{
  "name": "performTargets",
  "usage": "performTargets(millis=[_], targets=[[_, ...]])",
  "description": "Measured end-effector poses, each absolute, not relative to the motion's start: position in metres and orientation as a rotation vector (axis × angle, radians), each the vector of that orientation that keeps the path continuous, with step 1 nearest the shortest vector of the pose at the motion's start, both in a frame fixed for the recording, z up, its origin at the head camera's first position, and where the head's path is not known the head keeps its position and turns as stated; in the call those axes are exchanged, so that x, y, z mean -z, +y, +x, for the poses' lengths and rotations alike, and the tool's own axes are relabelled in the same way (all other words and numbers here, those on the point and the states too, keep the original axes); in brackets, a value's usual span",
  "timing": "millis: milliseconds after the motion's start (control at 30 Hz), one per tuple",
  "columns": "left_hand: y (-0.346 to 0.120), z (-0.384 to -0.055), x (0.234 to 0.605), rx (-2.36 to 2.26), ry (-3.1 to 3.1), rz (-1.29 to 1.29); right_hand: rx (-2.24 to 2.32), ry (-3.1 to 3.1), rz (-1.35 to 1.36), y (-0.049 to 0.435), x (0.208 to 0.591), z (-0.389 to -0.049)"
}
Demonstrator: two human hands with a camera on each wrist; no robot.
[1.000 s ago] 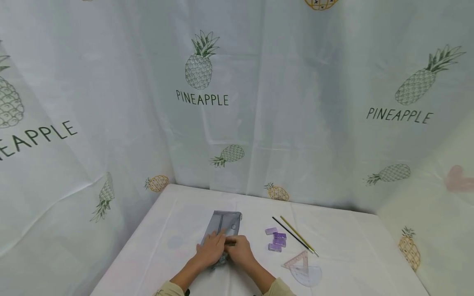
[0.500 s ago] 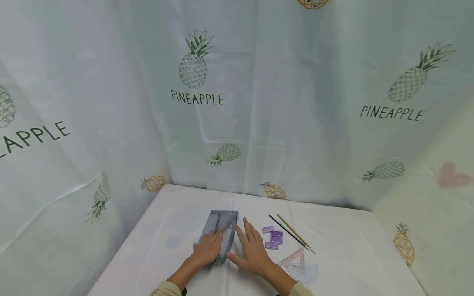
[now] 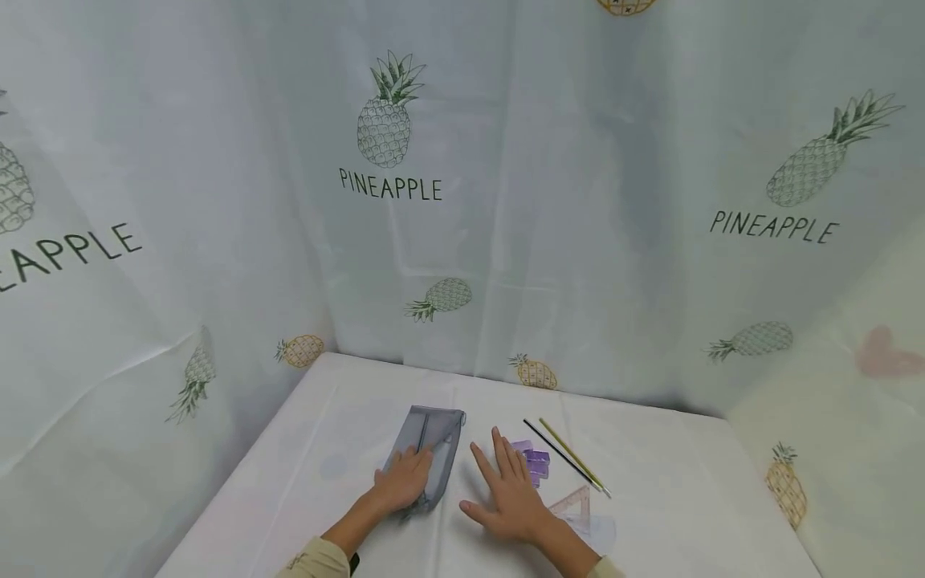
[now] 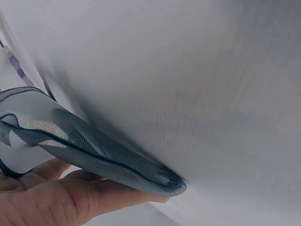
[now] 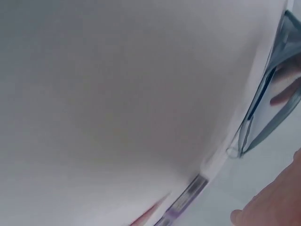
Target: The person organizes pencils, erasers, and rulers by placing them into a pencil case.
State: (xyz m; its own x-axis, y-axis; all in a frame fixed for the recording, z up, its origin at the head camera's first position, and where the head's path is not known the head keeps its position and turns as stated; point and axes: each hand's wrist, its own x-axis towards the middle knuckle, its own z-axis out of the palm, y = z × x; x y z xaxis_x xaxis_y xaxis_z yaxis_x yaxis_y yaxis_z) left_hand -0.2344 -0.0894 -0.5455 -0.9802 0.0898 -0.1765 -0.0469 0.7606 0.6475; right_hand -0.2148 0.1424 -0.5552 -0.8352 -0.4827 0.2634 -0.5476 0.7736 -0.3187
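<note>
A grey mesh zip pouch (image 3: 442, 470) lies flat on the white-covered table. My left hand (image 3: 405, 482) rests on its near left part, fingers fairly straight. In the left wrist view the pouch (image 4: 94, 143) shows its dark mesh edge against my left hand (image 4: 70, 200). My right hand (image 3: 513, 502) hovers right of the pouch with fingers spread, holding nothing. Beyond its fingers sit several small purple blocks (image 3: 538, 464), partly hidden by the hand. Part of the right hand (image 5: 275, 202) shows in the right wrist view, apart from the pouch (image 5: 268, 103).
A black pencil-like stick (image 3: 560, 451) and a yellow one (image 3: 571, 451) lie side by side at the right. Nearer, a pinkish clear set square (image 3: 582, 499) overlaps a clear protractor (image 3: 603, 531), partly behind my right forearm. Pineapple-print curtains (image 3: 578, 241) border the table.
My right hand has left the near end of the pouch, its fingers have spread, and it has moved right toward the purple blocks. The left hand stays on the pouch.
</note>
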Motion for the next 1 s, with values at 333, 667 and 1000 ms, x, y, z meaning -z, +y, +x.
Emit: performTargets(millis=[333, 667, 1000], targets=[[-0.093, -0.234, 0.544, -1.059, 2.719, 0.098, -0.695, -2.804, 0.646, 0.181, 0.549, -0.223], [-0.091, -0.234, 0.544, -1.048, 2.726, 0.094, -0.701, -2.792, 0.427, 0.227, 0.543, -0.227], [-0.089, -0.229, 0.542, -1.026, 2.762, 0.092, -0.629, -2.852, 0.26, 0.274, 0.548, -0.234]])
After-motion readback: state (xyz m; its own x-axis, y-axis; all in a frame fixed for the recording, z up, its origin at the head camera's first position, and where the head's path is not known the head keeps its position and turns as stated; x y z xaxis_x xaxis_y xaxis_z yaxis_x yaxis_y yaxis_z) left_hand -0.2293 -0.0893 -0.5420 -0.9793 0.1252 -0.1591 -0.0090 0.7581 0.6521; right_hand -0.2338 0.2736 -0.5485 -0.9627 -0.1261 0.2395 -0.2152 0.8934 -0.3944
